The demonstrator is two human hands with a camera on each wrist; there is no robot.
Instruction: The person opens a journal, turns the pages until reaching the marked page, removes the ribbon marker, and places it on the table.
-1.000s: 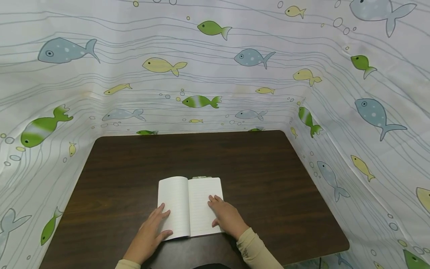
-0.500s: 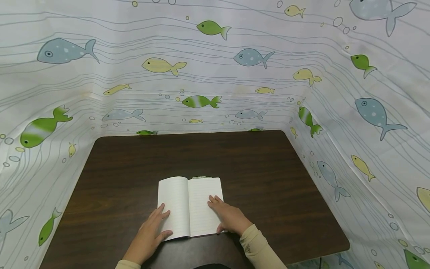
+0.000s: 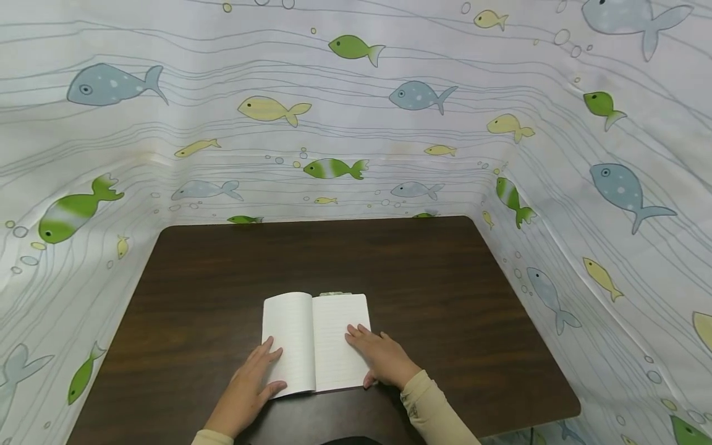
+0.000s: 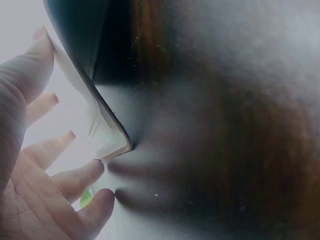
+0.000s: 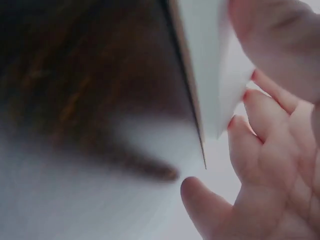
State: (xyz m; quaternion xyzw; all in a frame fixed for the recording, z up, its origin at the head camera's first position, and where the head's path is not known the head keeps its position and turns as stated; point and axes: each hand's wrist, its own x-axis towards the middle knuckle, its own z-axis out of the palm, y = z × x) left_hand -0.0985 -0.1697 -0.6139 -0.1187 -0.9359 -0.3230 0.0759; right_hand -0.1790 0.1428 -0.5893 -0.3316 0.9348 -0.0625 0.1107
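Note:
An open notebook (image 3: 295,346) with pale lined pages lies near the front of the dark wooden table. My left hand (image 3: 247,386) rests at its left edge, fingers spread and thumb over the lower left page. On the opposite side my right hand (image 3: 386,358) lies with its fingertips on the right page and its thumb at the lower right corner. In the left wrist view the notebook's corner (image 4: 112,135) shows beside the spread fingers. The right wrist view has the page edges (image 5: 200,75) next to my thumb and loosely spread fingers.
The brown table (image 3: 445,309) stretches out behind and to both sides of the notebook. A white curtain (image 3: 356,123) printed with fish encloses it at the back and sides. A small patterned tab (image 3: 335,293) shows at the notebook's top edge.
My right thumb has slid from the page toward the notebook's lower right edge, and the right wrist has shifted slightly right. The left hand and notebook stay put.

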